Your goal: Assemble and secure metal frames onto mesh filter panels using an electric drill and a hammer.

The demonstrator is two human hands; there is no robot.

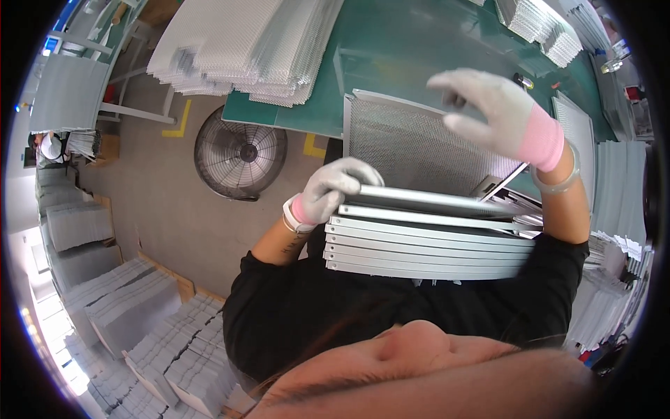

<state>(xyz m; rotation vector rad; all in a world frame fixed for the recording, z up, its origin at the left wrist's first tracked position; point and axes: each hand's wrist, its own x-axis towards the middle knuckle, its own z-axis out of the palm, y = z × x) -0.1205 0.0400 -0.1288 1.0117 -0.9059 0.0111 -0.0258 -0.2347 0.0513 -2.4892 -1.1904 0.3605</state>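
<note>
My left hand (338, 187), in a white glove with a pink cuff, closes on the left end of a silver-framed panel (433, 199). That panel stands at the far side of a row of similar framed panels (419, 248), packed edge up against my body. Beyond them a framed metal mesh panel (412, 140) lies tilted at the table's near edge, its mesh grey and fine. My right hand (488, 112), gloved the same way, is raised over the mesh panel's right part. Its fingers and thumb are apart, with nothing between them.
Mesh sheets (244, 42) are piled on the green table (391, 56) at the far left, with more pleated mesh (537, 31) at the far right. A round floor fan (241, 152) stands left of the table. Stacks of grey panels (139, 300) line the lower left.
</note>
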